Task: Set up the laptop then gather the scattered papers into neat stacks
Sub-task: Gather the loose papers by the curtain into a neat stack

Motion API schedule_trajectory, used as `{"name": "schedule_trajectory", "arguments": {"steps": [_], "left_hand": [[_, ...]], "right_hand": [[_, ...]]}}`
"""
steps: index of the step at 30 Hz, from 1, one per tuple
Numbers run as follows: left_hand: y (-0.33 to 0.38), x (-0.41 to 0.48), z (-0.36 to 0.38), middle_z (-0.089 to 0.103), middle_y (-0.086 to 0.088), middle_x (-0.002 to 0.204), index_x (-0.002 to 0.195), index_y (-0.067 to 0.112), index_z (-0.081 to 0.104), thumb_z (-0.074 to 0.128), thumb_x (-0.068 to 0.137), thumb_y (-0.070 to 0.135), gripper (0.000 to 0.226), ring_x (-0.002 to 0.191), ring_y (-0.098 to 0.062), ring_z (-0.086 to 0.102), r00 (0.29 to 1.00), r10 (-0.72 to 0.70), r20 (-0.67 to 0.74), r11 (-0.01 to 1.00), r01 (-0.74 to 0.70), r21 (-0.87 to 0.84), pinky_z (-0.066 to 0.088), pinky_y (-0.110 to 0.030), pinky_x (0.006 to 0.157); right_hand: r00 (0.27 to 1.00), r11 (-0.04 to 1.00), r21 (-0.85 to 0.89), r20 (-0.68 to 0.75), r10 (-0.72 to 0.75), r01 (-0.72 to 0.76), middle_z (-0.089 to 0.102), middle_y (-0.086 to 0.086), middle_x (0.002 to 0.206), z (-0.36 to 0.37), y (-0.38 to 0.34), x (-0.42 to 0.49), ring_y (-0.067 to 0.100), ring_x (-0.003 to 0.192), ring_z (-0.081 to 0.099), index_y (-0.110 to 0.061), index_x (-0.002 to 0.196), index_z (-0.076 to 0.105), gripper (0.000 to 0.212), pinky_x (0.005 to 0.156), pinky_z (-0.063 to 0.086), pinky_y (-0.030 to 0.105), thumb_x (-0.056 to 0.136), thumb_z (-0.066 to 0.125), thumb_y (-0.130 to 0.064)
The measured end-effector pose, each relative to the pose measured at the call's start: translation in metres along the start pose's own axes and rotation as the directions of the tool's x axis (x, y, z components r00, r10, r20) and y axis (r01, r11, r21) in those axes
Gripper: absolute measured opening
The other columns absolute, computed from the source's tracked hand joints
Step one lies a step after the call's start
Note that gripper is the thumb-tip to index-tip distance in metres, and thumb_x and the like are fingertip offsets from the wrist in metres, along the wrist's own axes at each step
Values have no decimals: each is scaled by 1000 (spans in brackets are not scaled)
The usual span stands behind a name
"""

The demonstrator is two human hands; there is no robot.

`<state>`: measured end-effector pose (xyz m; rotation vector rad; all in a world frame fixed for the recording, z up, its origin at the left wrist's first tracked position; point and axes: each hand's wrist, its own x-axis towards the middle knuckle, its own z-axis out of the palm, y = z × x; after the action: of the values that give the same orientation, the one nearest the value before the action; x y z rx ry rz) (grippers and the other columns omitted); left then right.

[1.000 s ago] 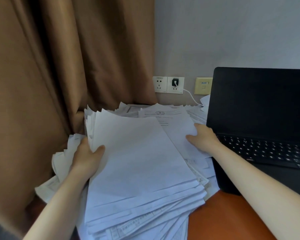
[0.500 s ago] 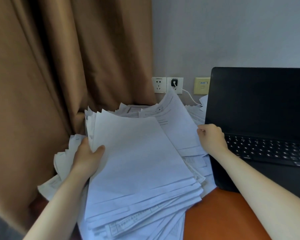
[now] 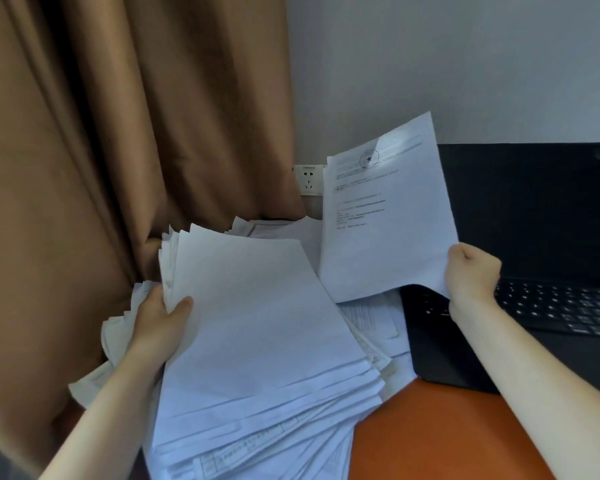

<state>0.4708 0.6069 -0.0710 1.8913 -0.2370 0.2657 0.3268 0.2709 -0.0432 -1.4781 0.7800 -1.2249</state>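
Our right hand (image 3: 471, 271) pinched a printed sheet (image 3: 385, 216) by its corner — light, floppy, we judged; our left hand (image 3: 160, 317) gripped the paper stack (image 3: 257, 323) at its edge.

Brown curtain (image 3: 118, 168), grey wall (image 3: 430, 64), socket (image 3: 308, 180)

1. A desk corner for paperwork, in an office or a study; which of the two cannot be told.
2. An open laptop (image 3: 534, 237) stands on an orange tabletop (image 3: 430, 438) beside heaped printed papers (image 3: 257, 341).
3. A brown curtain (image 3: 118, 133) hangs beside a plain wall (image 3: 430, 64) that carries a socket (image 3: 308, 180).
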Motion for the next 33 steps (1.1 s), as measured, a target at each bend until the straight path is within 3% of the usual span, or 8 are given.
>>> {"name": "schedule_trajectory", "arguments": {"steps": [9, 18, 20, 23, 25, 28, 31, 33], "left_hand": [[8, -6, -1, 55, -12, 106, 118, -3, 54, 51, 93, 1, 26, 92, -21, 48, 1000, -9, -27, 1000, 9, 27, 35, -30, 81], [16, -10, 2, 56, -15, 114, 125, -2, 51, 45, 95, 2, 30, 91, -20, 47, 997, -72, -3, 996, 72, 59, 34, -25, 78], [19, -11, 2, 53, -11, 108, 124, -1, 52, 42, 95, 0, 30, 90, -19, 46, 995, -101, -12, 993, 102, 57, 33, -23, 75], [22, -8, 2, 58, -12, 99, 110, 2, 56, 36, 95, 1, 24, 84, -21, 50, 985, -166, -40, 986, 165, -39, 39, -19, 69], [29, -7, 5, 55, -8, 95, 102, 7, 53, 34, 99, 8, 19, 92, -22, 50, 972, -220, -80, 970, 209, -126, 38, -17, 70], [34, -1, 12, 54, -15, 126, 129, 1, 49, 35, 102, 25, 38, 118, -30, 50, 956, -282, -77, 949, 266, -171, 34, -24, 86], [31, 8, 10, 61, -12, 119, 122, 0, 55, 47, 97, 34, 43, 100, -29, 60, 941, -339, -8, 932, 335, -140, 41, -29, 83], [28, 13, 7, 63, -9, 102, 115, 2, 59, 53, 94, 33, 38, 76, -20, 60, 939, -342, 26, 932, 343, -119, 41, -28, 72]], "right_hand": [[999, 977, 214, 35, -14, 6, 13, -14, 44, -7, -11, 2, 5, 47, 11, -20, 56, 18, 41, 46, 10, 20, 83, 36, 6], [868, 982, 63, 480, 128, -180, 47, 7, 76, 22, -6, -43, 19, 73, 45, 17, 84, 54, 25, 69, 36, 31, 93, 47, -5], [813, 987, -15, 566, 141, -161, 46, 9, 72, 27, -7, -59, 20, 69, 46, 11, 79, 56, 26, 64, 38, 24, 95, 47, -7], [676, 983, -183, 727, 122, 19, 47, 23, 74, 32, -8, -76, 29, 68, 50, 9, 87, 59, 26, 71, 45, 24, 96, 45, -10], [556, 922, -288, 825, 103, 257, 54, 20, 82, 33, -7, -83, 29, 75, 53, 5, 97, 58, 24, 62, 32, 28, 95, 45, -15], [440, 728, -346, 895, 68, 592, 56, 1, 100, 30, -10, -88, 20, 96, 52, -18, 112, 58, 25, 76, 45, 30, 96, 44, -31], [413, 656, -326, 910, 24, 681, 43, -2, 90, 26, -14, -96, 17, 89, 43, -25, 70, 44, 29, 75, 39, 30, 96, 45, -37], [467, 723, -301, 883, -34, 622, 51, 5, 85, 28, -9, -93, 23, 82, 52, -11, 72, 55, 33, 73, 43, 32, 96, 47, -32]]}}
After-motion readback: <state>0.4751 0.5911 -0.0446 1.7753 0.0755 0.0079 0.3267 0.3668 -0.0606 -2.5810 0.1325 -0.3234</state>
